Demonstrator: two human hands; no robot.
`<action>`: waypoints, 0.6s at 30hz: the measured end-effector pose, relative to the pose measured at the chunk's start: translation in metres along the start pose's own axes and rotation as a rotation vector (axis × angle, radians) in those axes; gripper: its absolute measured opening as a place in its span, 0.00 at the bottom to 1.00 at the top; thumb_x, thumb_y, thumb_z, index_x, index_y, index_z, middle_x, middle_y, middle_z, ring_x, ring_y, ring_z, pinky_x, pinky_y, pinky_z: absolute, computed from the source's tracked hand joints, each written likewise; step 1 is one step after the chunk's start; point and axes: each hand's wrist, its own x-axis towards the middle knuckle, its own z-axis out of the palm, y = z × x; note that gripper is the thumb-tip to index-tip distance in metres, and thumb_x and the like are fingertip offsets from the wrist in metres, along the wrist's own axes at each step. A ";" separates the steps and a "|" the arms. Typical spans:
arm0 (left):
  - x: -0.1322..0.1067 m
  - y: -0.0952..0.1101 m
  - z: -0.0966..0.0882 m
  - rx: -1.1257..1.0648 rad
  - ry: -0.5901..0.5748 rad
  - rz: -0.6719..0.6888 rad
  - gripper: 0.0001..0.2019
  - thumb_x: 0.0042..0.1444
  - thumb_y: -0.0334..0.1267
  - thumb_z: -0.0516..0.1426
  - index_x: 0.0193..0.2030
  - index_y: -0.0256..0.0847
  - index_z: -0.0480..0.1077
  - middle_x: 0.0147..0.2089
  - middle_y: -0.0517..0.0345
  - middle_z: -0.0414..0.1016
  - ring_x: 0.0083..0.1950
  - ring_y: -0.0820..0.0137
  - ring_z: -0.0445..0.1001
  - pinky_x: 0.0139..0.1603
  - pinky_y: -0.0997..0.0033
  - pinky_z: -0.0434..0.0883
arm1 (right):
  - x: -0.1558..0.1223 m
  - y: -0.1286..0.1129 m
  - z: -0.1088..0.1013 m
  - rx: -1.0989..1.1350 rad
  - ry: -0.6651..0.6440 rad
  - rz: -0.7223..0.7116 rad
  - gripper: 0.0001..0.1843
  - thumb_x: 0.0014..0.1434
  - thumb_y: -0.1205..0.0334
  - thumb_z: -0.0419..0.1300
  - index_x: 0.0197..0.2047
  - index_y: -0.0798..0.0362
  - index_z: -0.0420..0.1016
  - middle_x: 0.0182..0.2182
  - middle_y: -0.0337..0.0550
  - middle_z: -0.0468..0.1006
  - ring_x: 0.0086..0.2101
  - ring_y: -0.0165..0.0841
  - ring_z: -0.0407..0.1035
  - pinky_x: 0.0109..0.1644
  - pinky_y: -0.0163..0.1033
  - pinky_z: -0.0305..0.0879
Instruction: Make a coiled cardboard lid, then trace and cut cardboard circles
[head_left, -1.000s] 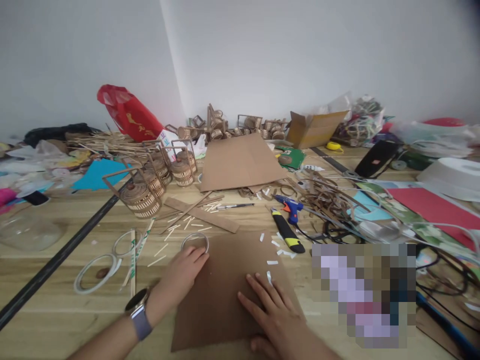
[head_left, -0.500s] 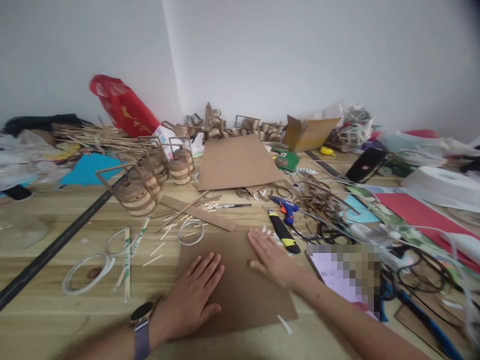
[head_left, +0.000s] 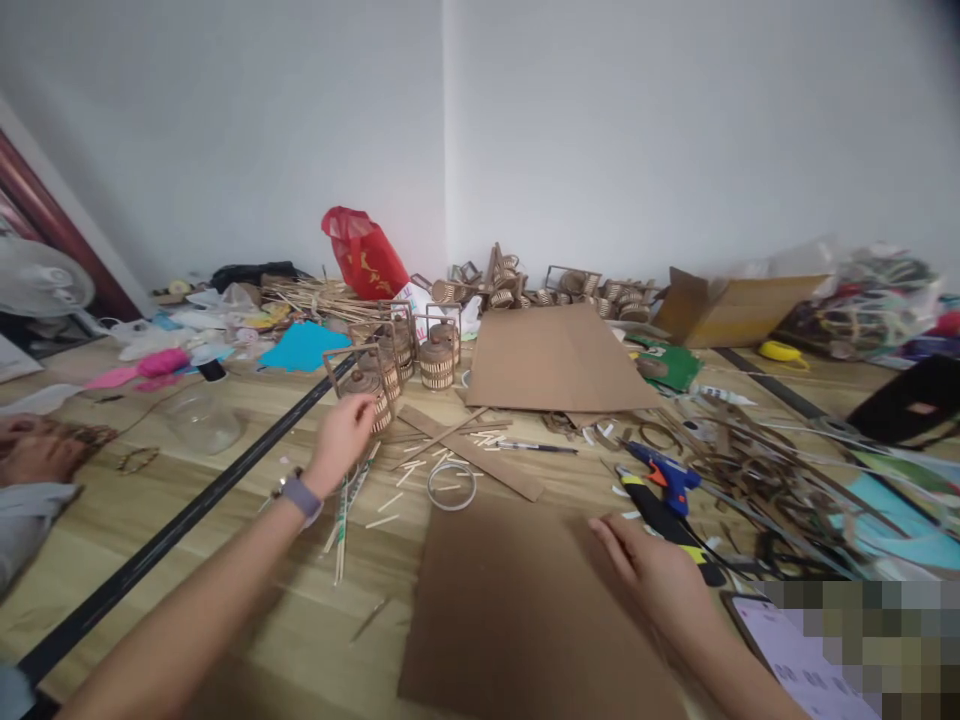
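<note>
A moment ago both our hands lay flat on the brown card (head_left: 517, 610), but now our left hand (head_left: 346, 440) has gone off it, out to the side. It is up by the nearest small basket (head_left: 384, 412), with its fingers drawn close together. We cannot tell if that grip touches the basket or has hold of something tiny. Our right hand (head_left: 660, 575) is at the right side of the card, its fingers now loosely curled, not spread flat. We see nothing in that grip, but its inside is hidden, so we cannot be sure. This means the card is no longer pressed by two flat hands. The card lies on the bench (head_left: 300, 620) close to us, with the white ring (head_left: 451, 508) by its far left corner. The glue gun (head_left: 675, 485) and the knife (head_left: 664, 520) are past our right hand. Our view has swung left too, so another person's hand (head_left: 41, 450) shows at the edge.
</note>
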 end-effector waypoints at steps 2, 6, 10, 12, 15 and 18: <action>0.034 -0.025 -0.009 0.040 0.058 -0.103 0.13 0.66 0.42 0.59 0.54 0.38 0.71 0.53 0.50 0.75 0.51 0.61 0.76 0.53 0.52 0.75 | -0.003 -0.006 -0.001 -0.004 0.009 -0.018 0.27 0.72 0.48 0.44 0.28 0.49 0.73 0.19 0.42 0.79 0.21 0.40 0.77 0.23 0.36 0.61; 0.068 -0.045 -0.014 0.081 0.062 -0.166 0.13 0.66 0.41 0.59 0.53 0.37 0.71 0.53 0.51 0.75 0.50 0.62 0.77 0.51 0.54 0.77 | -0.010 -0.017 -0.001 0.026 -0.011 -0.080 0.27 0.73 0.49 0.42 0.30 0.48 0.75 0.24 0.42 0.82 0.24 0.37 0.79 0.26 0.35 0.62; 0.070 -0.039 -0.012 0.105 0.050 -0.171 0.12 0.66 0.42 0.59 0.51 0.37 0.72 0.50 0.52 0.77 0.46 0.64 0.78 0.47 0.57 0.78 | -0.016 -0.021 0.002 0.078 -0.007 -0.113 0.27 0.74 0.50 0.42 0.32 0.47 0.77 0.24 0.41 0.83 0.25 0.38 0.79 0.26 0.35 0.64; 0.068 -0.035 -0.015 0.118 0.081 -0.168 0.12 0.66 0.42 0.59 0.51 0.37 0.72 0.49 0.52 0.77 0.46 0.64 0.78 0.48 0.57 0.77 | -0.018 -0.020 0.003 0.108 0.001 -0.119 0.27 0.74 0.50 0.42 0.32 0.47 0.78 0.25 0.42 0.83 0.25 0.38 0.80 0.26 0.35 0.65; 0.068 -0.031 -0.024 0.147 0.182 -0.154 0.14 0.66 0.43 0.58 0.54 0.39 0.71 0.55 0.50 0.74 0.54 0.59 0.74 0.56 0.50 0.73 | -0.019 -0.018 0.003 0.139 -0.006 -0.126 0.27 0.73 0.50 0.42 0.33 0.46 0.78 0.26 0.43 0.84 0.26 0.38 0.80 0.27 0.35 0.67; 0.079 -0.035 -0.031 0.161 0.228 -0.116 0.18 0.66 0.44 0.58 0.59 0.40 0.68 0.63 0.47 0.67 0.62 0.54 0.67 0.62 0.42 0.66 | -0.017 -0.020 0.003 0.149 -0.022 -0.134 0.27 0.73 0.50 0.42 0.34 0.46 0.78 0.27 0.43 0.84 0.26 0.39 0.80 0.28 0.36 0.68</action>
